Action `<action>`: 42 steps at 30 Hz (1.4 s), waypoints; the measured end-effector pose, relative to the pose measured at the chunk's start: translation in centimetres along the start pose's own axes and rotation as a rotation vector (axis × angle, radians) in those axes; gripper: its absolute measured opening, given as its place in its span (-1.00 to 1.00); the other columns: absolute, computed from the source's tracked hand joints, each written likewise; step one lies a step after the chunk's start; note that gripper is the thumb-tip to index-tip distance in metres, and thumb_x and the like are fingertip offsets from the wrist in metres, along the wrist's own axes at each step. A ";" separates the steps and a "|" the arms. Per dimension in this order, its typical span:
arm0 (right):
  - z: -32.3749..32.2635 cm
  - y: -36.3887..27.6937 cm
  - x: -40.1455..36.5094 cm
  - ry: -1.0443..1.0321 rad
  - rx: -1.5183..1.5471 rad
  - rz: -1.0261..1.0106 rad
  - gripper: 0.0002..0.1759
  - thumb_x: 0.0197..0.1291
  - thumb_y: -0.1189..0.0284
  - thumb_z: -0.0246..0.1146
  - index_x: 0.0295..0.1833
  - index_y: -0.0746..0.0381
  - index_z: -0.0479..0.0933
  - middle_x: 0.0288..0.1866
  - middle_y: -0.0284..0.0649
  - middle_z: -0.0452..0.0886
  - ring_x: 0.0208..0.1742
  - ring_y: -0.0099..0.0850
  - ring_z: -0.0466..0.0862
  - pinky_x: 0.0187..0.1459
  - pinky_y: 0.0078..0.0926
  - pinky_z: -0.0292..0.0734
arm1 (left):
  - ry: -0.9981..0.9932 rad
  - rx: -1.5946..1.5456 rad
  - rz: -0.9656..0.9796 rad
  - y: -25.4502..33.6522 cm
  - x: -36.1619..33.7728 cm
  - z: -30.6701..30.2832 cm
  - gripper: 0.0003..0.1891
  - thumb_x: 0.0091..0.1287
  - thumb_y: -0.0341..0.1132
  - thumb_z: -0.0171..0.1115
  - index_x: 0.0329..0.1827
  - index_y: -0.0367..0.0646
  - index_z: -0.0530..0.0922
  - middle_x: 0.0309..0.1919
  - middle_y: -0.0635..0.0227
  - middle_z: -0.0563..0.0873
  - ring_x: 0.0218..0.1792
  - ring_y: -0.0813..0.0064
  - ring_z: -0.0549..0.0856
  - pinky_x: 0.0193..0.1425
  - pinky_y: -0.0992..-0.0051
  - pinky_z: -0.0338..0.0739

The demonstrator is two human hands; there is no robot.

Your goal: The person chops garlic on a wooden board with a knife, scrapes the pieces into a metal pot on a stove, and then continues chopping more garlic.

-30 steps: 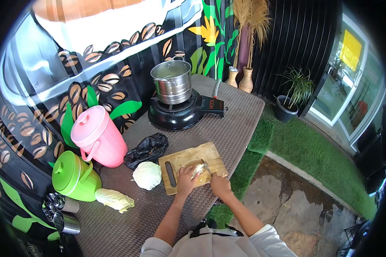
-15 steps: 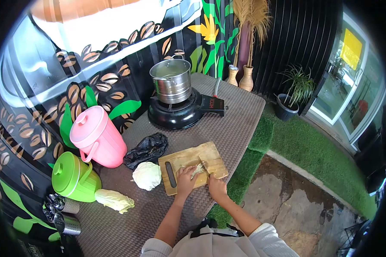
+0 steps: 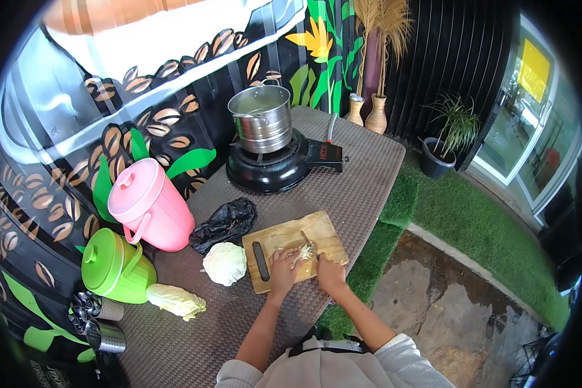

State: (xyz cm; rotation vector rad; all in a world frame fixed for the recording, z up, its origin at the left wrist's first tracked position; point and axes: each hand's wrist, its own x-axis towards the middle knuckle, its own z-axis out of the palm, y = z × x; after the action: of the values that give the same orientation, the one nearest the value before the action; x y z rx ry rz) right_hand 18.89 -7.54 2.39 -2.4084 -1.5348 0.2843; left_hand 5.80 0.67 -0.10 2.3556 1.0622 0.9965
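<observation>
On the wooden cutting board point(image 3: 275, 236) lies a small pile of pale shredded pieces point(image 3: 305, 252). My left hand point(image 3: 283, 271) rests on the board with its fingertips against the pile's left side. My right hand point(image 3: 330, 274), at the board's lower right edge, is closed round a knife handle; the thin blade point(image 3: 309, 240) points away beside the pile. A round pale cabbage point(image 3: 224, 264) sits left of the board, and an elongated leafy cabbage point(image 3: 176, 302) lies farther left.
A metal pot point(image 3: 260, 123) stands on a black gas stove point(image 3: 267, 169) at the back. A black plastic bag point(image 3: 224, 224), a pink jug point(image 3: 152, 205) and a green jug point(image 3: 116, 266) line the left. Metal utensil holders point(image 3: 105, 336) stand at the lower left.
The view has shifted slightly, so the table items appear a little to the right. My left hand stays by the pile, and my right hand still holds the knife, its blade at a slightly different angle.
</observation>
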 end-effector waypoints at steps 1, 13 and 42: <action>-0.7 0.3 0.0 -0.012 -0.016 -0.041 -0.79 0.27 0.36 0.07 -0.13 0.28 0.42 -0.43 0.01 0.68 -0.36 -0.08 0.73 -0.39 -0.19 0.65 | 0.001 0.002 -0.003 0.2 0.1 -0.1 -0.74 0.23 -0.25 0.32 -0.05 -0.10 0.70 -0.07 0.41 0.68 0.04 0.31 0.51 0.22 0.31 0.27; -2.0 -0.2 0.0 -0.073 -0.005 -0.020 -0.76 0.33 0.29 0.03 -0.11 0.26 0.42 -0.41 0.03 0.67 -0.32 -0.02 0.72 -0.31 -0.10 0.62 | -0.003 -0.006 -0.013 0.4 0.3 -0.4 -0.76 0.22 -0.26 0.31 -0.09 -0.09 0.71 -0.08 0.42 0.68 0.03 0.33 0.51 0.20 0.32 0.30; -1.3 0.6 -0.6 -0.138 0.092 -0.071 -0.68 0.36 0.19 0.02 -0.08 0.25 0.43 -0.36 0.10 0.65 -0.25 -0.01 0.69 -0.29 -0.02 0.58 | -0.023 -0.033 -0.023 0.2 0.2 -0.5 -0.77 0.24 -0.26 0.30 -0.09 -0.09 0.71 -0.05 0.41 0.68 0.05 0.29 0.51 0.21 0.31 0.30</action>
State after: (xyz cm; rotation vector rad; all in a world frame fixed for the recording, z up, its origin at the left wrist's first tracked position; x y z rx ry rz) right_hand 19.52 -8.48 3.45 -2.3002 -1.6238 0.5038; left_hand 5.62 0.69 0.48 2.3177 1.0545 0.9683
